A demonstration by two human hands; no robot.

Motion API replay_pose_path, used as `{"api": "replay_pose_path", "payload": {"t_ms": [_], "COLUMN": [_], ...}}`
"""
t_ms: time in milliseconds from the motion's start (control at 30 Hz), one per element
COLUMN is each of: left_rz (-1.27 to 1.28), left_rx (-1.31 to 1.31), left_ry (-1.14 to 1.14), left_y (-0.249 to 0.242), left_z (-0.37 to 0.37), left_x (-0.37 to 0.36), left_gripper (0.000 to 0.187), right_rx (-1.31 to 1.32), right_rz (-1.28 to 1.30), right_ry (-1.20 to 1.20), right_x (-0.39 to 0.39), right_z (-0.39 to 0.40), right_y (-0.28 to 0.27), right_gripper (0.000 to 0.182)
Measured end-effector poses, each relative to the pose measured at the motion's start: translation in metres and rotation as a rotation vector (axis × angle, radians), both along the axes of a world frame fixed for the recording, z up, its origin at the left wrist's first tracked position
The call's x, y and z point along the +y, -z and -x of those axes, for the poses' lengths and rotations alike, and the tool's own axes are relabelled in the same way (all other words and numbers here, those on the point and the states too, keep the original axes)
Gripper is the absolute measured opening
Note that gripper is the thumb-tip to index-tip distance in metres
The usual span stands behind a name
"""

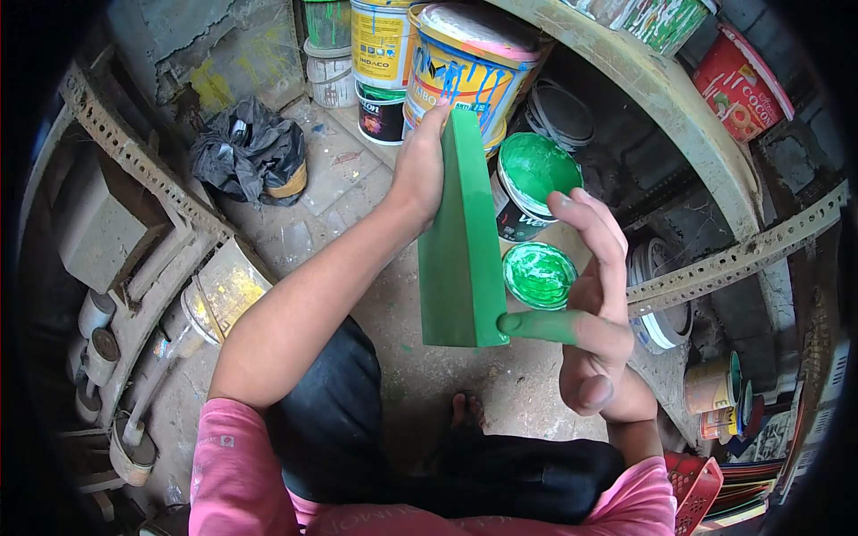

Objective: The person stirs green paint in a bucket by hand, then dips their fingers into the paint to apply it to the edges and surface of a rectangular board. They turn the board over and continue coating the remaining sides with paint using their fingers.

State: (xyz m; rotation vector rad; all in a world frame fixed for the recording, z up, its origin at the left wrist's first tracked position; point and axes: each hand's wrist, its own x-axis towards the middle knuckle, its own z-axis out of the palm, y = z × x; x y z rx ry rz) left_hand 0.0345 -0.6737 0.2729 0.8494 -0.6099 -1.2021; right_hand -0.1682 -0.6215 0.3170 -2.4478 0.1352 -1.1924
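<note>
My left hand (pixel 424 171) grips the far end of a long green block (pixel 458 241), held up at a slant in front of me. My right hand (pixel 594 313) has its fingers apart; the index finger, coated in green, reaches the block's near lower corner. Behind the block stands an open can of green paint (pixel 541 174). Its round lid (pixel 541 275), wet with green paint on the upper face, lies on the floor beside it.
Paint buckets (pixel 382 45) are stacked at the back, near a drip-stained bucket (pixel 474 62). A black plastic bag (pixel 246 152) lies at left, above a yellow-stained bucket (pixel 223 290). Perforated metal shelf edges (pixel 742 259) flank both sides. A red basket (pixel 693 491) sits lower right.
</note>
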Motion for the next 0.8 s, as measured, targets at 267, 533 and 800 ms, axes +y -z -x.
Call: {"api": "replay_pose_path", "payload": {"t_ms": [267, 533, 800], "left_rz": [0.003, 0.014, 0.011], "left_rx": [-0.008, 0.039, 0.034], "left_ry": [0.008, 0.000, 0.008], "left_y": [0.0032, 0.0029, 0.0030], "left_z": [-0.0012, 0.0004, -0.0014], "left_x": [-0.0021, -0.0040, -0.0042], "left_gripper": [0.048, 0.045, 0.044], "right_rx": [-0.022, -0.040, -0.016], "right_rz": [-0.023, -0.032, -0.047], "right_ry": [0.015, -0.005, 0.019], "right_x": [-0.0016, -0.0039, -0.0038], "right_z": [-0.0019, -0.0022, -0.0008], "right_y": [0.0000, 0.0025, 0.0024], "right_gripper": [0.077, 0.079, 0.080]}}
